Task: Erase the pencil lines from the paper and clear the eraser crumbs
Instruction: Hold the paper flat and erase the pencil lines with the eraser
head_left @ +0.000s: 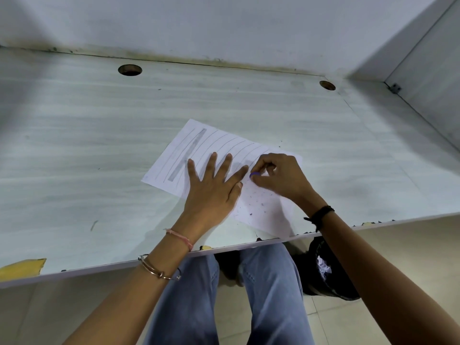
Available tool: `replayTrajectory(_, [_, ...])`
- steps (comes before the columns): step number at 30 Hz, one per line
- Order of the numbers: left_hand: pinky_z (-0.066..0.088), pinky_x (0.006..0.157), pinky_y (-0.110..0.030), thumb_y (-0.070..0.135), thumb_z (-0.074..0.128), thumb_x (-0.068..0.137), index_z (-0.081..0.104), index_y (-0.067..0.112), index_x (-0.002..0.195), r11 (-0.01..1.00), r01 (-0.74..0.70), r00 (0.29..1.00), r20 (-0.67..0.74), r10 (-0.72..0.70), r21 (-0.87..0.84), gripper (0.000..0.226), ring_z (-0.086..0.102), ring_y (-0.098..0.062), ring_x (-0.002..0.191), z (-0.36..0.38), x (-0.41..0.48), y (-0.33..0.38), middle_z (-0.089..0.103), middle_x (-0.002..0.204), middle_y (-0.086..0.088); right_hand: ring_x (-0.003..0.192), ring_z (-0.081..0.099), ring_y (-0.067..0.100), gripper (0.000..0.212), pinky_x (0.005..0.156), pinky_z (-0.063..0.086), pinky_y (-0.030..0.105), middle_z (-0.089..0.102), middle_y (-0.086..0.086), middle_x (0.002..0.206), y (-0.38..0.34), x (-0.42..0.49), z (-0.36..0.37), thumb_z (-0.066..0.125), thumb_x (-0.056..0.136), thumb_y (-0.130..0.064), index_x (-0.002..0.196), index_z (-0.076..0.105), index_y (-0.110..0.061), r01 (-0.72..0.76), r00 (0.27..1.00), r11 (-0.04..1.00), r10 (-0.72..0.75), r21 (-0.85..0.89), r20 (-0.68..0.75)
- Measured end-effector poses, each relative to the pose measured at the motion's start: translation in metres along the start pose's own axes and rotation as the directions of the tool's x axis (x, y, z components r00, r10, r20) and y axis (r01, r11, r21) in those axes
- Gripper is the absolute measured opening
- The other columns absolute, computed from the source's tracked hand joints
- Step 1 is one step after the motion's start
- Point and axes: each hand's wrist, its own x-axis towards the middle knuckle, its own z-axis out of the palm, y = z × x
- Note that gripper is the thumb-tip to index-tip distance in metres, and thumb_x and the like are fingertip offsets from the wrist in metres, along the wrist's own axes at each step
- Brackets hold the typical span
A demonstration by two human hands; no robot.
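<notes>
A white sheet of paper (174, 155) lies slanted on the pale desk (99, 125), marked with several pencil lines and two smudged grey bands. My left hand (211, 185) presses flat on the sheet with its fingers spread. My right hand (276, 175) pinches a small purple eraser (254, 174) against the paper beside my left index fingertip. Dark eraser crumbs (256, 202) are scattered over the sheet's near part, below my right hand.
Two round cable holes (130, 69) (327, 85) sit near the desk's far edge by the wall. The desk's near edge is chipped. A dark bin (323, 270) with crumpled paper stands on the floor under the desk, right of my knees.
</notes>
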Motion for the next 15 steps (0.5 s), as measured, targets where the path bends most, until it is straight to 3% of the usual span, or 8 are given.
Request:
replayTrajectory(1, [-0.013,0.109,-0.066,0.053,-0.023,0.084,-0.008,0.045,0.151,1.0,0.002,1.0,0.004,-0.002,0.003,0.069,-0.015,-0.028,0.149,0.0002,0.0001,0.0005,-0.012,0.163,0.004,0.058,0.052,-0.002,0.011,0.057,0.035,0.008,0.06,-0.013,0.064,-0.0002,0.0006,0.0001,0.073,0.071,-0.002,0.069,0.067,-0.011,-0.005,1.0,1.0,0.005,0.001,-0.016])
replayTrajectory(5, [-0.009,0.109,-0.068,0.051,-0.022,0.084,-0.004,0.043,0.152,0.999,-0.008,1.0,-0.018,0.009,0.049,0.071,-0.011,-0.03,0.15,0.001,0.0004,0.001,-0.008,0.164,0.001,0.054,0.049,0.002,0.008,0.056,0.035,0.008,0.062,-0.013,0.062,-0.0005,-0.0011,0.0017,0.075,0.07,-0.004,0.07,0.07,-0.011,0.008,0.989,1.0,-0.006,-0.016,0.145])
replayTrajectory(8, [-0.012,0.109,-0.067,0.052,-0.022,0.084,-0.006,0.044,0.151,1.0,-0.003,1.0,-0.014,0.003,0.019,0.07,-0.013,-0.029,0.149,0.0019,0.0007,0.0004,-0.009,0.164,0.002,0.056,0.048,0.002,0.008,0.057,0.034,0.01,0.065,-0.007,0.069,0.003,0.0021,0.0013,0.072,0.072,-0.004,0.072,0.069,-0.01,0.012,0.999,1.0,-0.012,0.007,0.035])
replayTrajectory(12, [-0.01,0.109,-0.068,0.051,-0.023,0.083,-0.008,0.044,0.151,0.999,-0.012,1.0,-0.006,0.012,0.043,0.07,-0.014,-0.03,0.149,0.0023,0.0012,0.0007,-0.011,0.163,0.002,0.056,0.051,-0.002,0.01,0.057,0.035,0.006,0.06,-0.019,0.059,0.0003,-0.0001,0.0011,0.073,0.071,0.0,0.07,0.068,-0.009,0.02,0.988,1.0,-0.019,-0.003,0.153])
replayTrajectory(15, [-0.012,0.109,-0.067,0.053,-0.021,0.085,-0.006,0.047,0.15,1.0,-0.006,1.0,-0.002,0.006,-0.013,0.067,-0.015,-0.028,0.149,0.0022,0.001,0.0002,-0.011,0.163,0.004,0.059,0.051,-0.001,0.007,0.058,0.034,0.01,0.063,-0.01,0.066,0.002,0.0046,-0.0004,0.071,0.071,0.0,0.072,0.069,-0.007,0.047,0.998,0.999,-0.047,-0.01,0.045])
